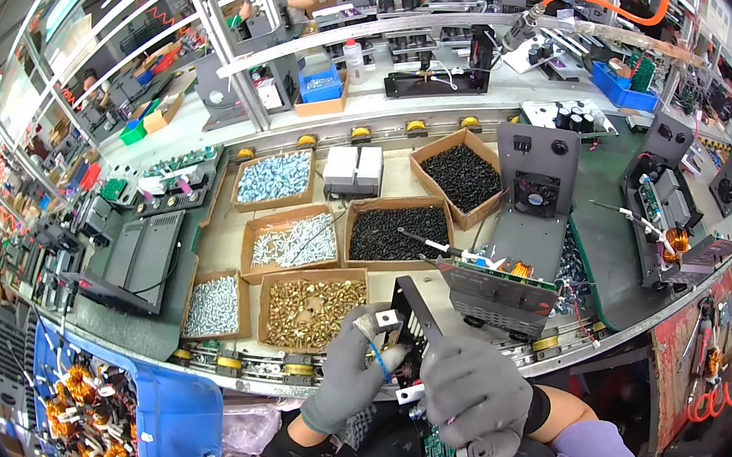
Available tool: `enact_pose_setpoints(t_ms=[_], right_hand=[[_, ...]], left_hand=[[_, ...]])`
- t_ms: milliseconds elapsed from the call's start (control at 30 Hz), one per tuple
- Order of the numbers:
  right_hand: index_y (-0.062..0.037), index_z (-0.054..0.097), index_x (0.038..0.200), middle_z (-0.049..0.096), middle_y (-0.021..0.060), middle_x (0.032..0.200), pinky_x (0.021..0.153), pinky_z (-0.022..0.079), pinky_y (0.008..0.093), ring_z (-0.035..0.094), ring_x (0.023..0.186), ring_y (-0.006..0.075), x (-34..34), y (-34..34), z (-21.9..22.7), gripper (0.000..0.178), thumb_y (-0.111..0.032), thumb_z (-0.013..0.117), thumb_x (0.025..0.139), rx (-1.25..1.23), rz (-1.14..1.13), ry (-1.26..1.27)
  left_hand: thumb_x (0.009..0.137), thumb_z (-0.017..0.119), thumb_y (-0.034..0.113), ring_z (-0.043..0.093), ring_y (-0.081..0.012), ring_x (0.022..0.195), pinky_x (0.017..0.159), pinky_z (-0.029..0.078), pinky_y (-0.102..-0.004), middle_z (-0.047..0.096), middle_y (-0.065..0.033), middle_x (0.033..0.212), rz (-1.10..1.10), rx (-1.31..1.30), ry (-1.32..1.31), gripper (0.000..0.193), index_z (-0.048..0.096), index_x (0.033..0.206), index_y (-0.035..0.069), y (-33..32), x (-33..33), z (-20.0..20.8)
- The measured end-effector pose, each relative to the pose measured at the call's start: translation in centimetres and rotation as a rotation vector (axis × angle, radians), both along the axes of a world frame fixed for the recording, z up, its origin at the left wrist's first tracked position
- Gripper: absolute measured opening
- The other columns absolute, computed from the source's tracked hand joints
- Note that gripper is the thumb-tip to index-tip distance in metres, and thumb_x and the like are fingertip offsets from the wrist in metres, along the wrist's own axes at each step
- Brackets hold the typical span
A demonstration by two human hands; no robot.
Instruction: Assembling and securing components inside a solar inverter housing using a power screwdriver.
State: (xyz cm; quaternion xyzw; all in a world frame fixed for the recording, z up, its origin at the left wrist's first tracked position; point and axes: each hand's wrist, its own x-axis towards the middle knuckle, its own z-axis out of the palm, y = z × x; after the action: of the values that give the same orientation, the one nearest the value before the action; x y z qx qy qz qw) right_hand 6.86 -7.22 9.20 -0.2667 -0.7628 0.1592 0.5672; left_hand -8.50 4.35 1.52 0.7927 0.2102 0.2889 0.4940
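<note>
Close to my body I hold a dark electronic unit with a black slotted metal panel [413, 314] standing up from it. My left hand [352, 376], in a grey glove with a blue band round a finger, is closed on the panel's left side. My right hand [478, 393], also gloved, is curled in a fist at the unit's right side. Whether a small tool or part is inside that fist is hidden. Two pale metal tabs with holes, an upper tab [386, 319] and a lower tab [411, 395], stick out between my hands. Below them a green circuit board [439, 448] shows.
Cardboard trays of brass fasteners [316, 308], silver screws [295, 242] and black screws [398, 232] stand ahead. An open grey chassis [506, 289] with a fan is at right. At left are a blue bin [179, 416] with copper coils and a grey housing [137, 261]. People work beyond.
</note>
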Motion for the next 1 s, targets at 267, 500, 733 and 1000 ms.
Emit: enact_pose_setpoints(t_ms=[267, 500, 733, 1000], right_hand=[[-0.006, 0.059, 0.064, 0.056, 0.005, 0.065, 0.063, 0.043, 0.0387, 0.054, 0.056, 0.0236, -0.1, 0.4, -1.9, 0.03, -0.023, 0.048, 0.085, -0.024, 0.084, 0.278], [-0.006, 0.058, 0.063, 0.056, 0.0039, 0.065, 0.064, 0.043, 0.0397, 0.053, 0.055, 0.0233, 0.0, 0.3, -2.5, 0.032, -0.023, 0.044, 0.087, -0.021, 0.088, 0.295], [-0.0063, 0.055, 0.056, 0.054, 0.0031, 0.058, 0.063, 0.043, 0.0388, 0.051, 0.053, 0.0233, 0.2, -0.3, -2.5, 0.047, -0.03, 0.039, 0.094, -0.069, 0.081, 0.395], [-0.0096, 0.056, 0.053, 0.055, 0.0026, 0.054, 0.053, 0.042, 0.0343, 0.048, 0.048, 0.0201, 3.0, 1.6, -3.8, 0.061, -0.042, 0.035, 0.099, 0.061, 0.072, 0.516]], left_hand=[[0.091, 0.062, 0.039, 0.057, -0.0313, 0.072, 0.063, 0.046, -0.0383, 0.054, -0.0129, 0.085, 0.072, 0.324, 0.043, 0.036, 0.059, 0.081, 0.004, -0.6, 0.6, -1.3], [0.089, 0.065, 0.038, 0.057, -0.0382, 0.091, 0.077, 0.047, -0.0443, 0.055, -0.0188, 0.095, 0.063, 0.375, -0.129, 0.038, 0.06, 0.081, 0.002, 0.5, 1.1, -1.6], [0.085, 0.069, 0.042, 0.055, -0.0353, 0.099, 0.087, 0.046, -0.0432, 0.051, -0.0162, 0.106, 0.092, 0.498, -0.115, 0.041, 0.063, 0.076, 0.003, 0.1, 0.2, -1.0], [0.075, 0.074, 0.018, 0.053, -0.0305, 0.096, 0.085, 0.044, -0.039, 0.052, -0.0143, 0.107, -0.056, 0.275, -0.009, 0.024, 0.061, 0.089, 0.004, 1.4, 1.7, 1.3]])
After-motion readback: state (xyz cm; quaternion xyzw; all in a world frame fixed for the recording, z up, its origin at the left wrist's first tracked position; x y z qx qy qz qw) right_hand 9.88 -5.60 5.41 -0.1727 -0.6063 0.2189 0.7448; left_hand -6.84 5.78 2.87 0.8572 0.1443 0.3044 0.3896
